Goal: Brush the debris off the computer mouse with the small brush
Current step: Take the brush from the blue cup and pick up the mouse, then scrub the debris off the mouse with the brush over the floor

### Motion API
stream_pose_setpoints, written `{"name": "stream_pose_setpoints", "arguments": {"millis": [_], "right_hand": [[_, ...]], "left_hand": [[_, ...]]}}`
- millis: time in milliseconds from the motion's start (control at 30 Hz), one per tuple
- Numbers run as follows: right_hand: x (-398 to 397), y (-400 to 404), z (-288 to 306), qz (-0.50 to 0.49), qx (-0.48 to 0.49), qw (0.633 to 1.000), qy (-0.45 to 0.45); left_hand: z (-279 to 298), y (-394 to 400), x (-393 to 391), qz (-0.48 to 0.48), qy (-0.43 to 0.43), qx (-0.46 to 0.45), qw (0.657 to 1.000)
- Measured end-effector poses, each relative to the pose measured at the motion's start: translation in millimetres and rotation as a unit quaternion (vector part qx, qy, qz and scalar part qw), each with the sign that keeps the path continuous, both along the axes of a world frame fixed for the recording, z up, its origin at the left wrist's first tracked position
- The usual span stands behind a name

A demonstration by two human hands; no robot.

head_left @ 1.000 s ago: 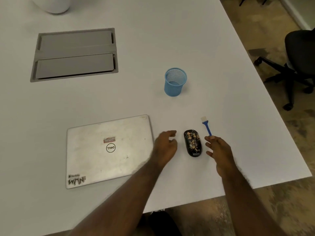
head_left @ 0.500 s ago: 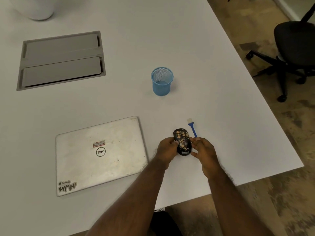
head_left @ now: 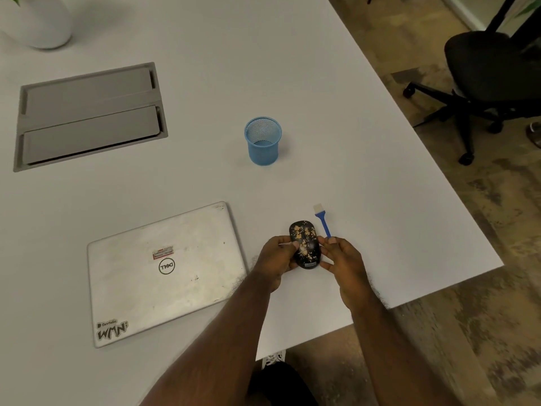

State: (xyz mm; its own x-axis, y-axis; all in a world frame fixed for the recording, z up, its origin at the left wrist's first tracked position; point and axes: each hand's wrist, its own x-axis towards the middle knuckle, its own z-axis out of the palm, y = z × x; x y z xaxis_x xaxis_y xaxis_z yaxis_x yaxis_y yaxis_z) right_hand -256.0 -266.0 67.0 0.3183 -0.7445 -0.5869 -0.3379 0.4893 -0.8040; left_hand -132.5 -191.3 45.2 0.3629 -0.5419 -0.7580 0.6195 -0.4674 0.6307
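A black computer mouse [head_left: 304,244] speckled with tan debris sits near the table's front edge. My left hand [head_left: 273,257] grips its left side, thumb on top. My right hand [head_left: 342,259] holds its right side with thumb and fingers. The small brush [head_left: 322,219], blue handle and white bristles, lies on the table just right of the mouse, its handle end hidden behind my right thumb. Neither hand holds the brush.
A closed silver laptop [head_left: 164,271] lies left of the mouse. A blue mesh cup [head_left: 263,142] stands farther back. A grey cable hatch [head_left: 87,115] is set in the white table [head_left: 366,142]. A black office chair [head_left: 491,74] stands off the right edge.
Both hands closed in from either side of the mouse and took hold of it. The brush has stayed where it lay.
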Motion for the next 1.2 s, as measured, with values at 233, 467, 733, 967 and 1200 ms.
{"name": "stream_pose_setpoints", "arguments": {"millis": [233, 467, 733, 967, 1200], "right_hand": [[-13.8, 23.9, 26.3, -0.004, -0.007, 1.0, -0.02], [-33.4, 56.7, 59.8, -0.02, -0.017, 1.0, -0.015], [-65.3, 100.6, 105.0, -0.083, -0.059, 0.995, 0.0], [-116.9, 163.0, 151.9, -0.237, -0.088, 0.967, -0.03], [-166.6, 209.5, 168.1, -0.339, -0.097, 0.935, -0.044]], "left_hand": [[18.9, 22.9, 0.3, -0.014, 0.12, -0.071, 0.99], [45.3, 46.2, -2.1, -0.033, 0.239, -0.108, 0.964], [87.4, 70.7, -20.5, -0.078, 0.315, -0.132, 0.937], [115.8, 84.2, -41.8, -0.139, 0.309, -0.118, 0.933], [134.0, 87.1, -80.9, -0.158, 0.321, -0.1, 0.928]]}}
